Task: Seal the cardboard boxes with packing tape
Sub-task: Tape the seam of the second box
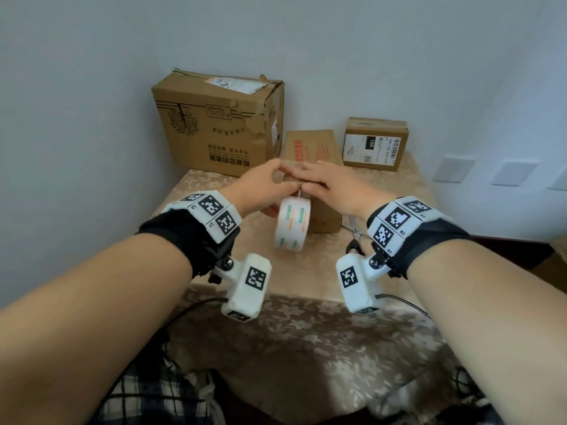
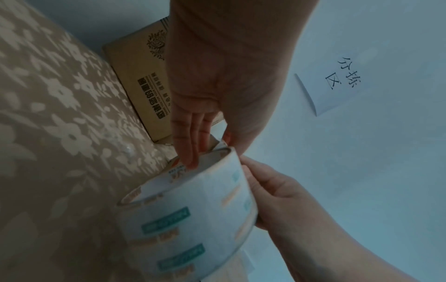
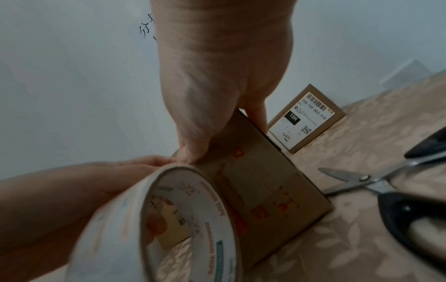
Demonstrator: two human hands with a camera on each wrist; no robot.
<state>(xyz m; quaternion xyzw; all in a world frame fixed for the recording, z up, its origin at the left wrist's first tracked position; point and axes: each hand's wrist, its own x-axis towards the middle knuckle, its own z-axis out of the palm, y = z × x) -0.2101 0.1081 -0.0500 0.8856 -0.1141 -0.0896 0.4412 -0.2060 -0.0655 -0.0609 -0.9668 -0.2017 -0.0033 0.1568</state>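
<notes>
A brown cardboard box (image 1: 310,148) with red print stands mid-table. Both hands meet at its near top edge. My left hand (image 1: 264,182) grips a white packing tape roll (image 1: 293,225), fingers (image 2: 193,148) inside the core and thumb outside; the roll hangs in front of the box's near face. My right hand (image 1: 319,179) lies flat on the box top, its thumb (image 3: 190,154) pressing at the near edge where the tape end meets the box (image 3: 265,181). The tape end itself is hidden under the fingers.
A large printed box (image 1: 214,124) stands at the back left against the wall, a small labelled box (image 1: 374,145) at the back right. Black-handled scissors (image 1: 354,231) lie just right of the middle box. The table (image 1: 306,332) has a floral cloth.
</notes>
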